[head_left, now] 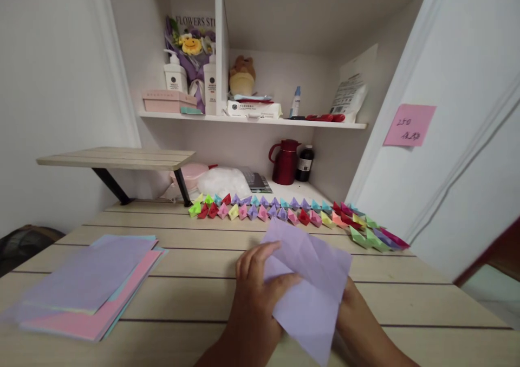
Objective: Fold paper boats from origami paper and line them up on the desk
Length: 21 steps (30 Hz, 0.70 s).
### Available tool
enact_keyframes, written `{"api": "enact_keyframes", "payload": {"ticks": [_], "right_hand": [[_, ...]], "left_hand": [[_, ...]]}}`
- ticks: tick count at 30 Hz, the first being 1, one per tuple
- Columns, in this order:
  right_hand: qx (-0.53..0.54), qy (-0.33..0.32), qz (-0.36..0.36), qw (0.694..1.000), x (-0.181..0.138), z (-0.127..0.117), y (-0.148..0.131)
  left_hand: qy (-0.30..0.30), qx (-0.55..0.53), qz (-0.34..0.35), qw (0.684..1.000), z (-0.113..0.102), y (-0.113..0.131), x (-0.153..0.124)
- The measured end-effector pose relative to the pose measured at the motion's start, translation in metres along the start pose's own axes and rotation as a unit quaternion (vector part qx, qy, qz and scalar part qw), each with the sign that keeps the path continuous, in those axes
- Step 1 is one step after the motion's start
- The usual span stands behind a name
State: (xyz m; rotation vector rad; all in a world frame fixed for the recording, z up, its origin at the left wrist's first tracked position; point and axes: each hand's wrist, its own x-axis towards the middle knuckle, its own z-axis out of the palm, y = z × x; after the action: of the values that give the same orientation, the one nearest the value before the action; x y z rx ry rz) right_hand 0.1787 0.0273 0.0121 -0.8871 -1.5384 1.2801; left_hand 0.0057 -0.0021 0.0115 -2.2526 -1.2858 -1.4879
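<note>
A creased lilac paper square (pixel 311 280) is held just above the wooden table (pixel 195 296), tilted like a diamond. My left hand (pixel 260 285) grips its left edge, thumb on top and fingers curled behind. My right hand (pixel 349 296) is almost wholly hidden under the sheet's right side and seems to hold it from below. Beyond the sheet runs a long row of small folded paper boats (pixel 292 215) in many colours.
A stack of lilac, pink and blue paper sheets (pixel 89 283) lies at the left. A small raised wooden shelf (pixel 117 158) stands at the back left. Wall shelves hold bottles, a red jug (pixel 284 162) and a plush toy. A pink sticky note (pixel 408 124) hangs on the right.
</note>
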Motion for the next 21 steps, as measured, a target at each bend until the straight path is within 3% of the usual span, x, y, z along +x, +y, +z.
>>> {"api": "enact_keyframes", "payload": {"ticks": [9, 17, 21], "right_hand": [[-0.11, -0.048, -0.104, 0.987, -0.0006, 0.0044, -0.0096], [-0.071, -0.041, -0.062, 0.995, 0.0017, -0.0015, -0.0045], [0.033, -0.002, -0.009, 0.999, 0.004, -0.0019, -0.0009]], "left_hand": [[-0.033, 0.012, -0.025, 0.999, 0.0006, -0.004, -0.0012], [-0.077, 0.034, -0.021, 0.996, 0.0001, 0.0009, -0.0014], [-0.035, 0.034, -0.07, 0.996, 0.0043, 0.0019, -0.0027]]}}
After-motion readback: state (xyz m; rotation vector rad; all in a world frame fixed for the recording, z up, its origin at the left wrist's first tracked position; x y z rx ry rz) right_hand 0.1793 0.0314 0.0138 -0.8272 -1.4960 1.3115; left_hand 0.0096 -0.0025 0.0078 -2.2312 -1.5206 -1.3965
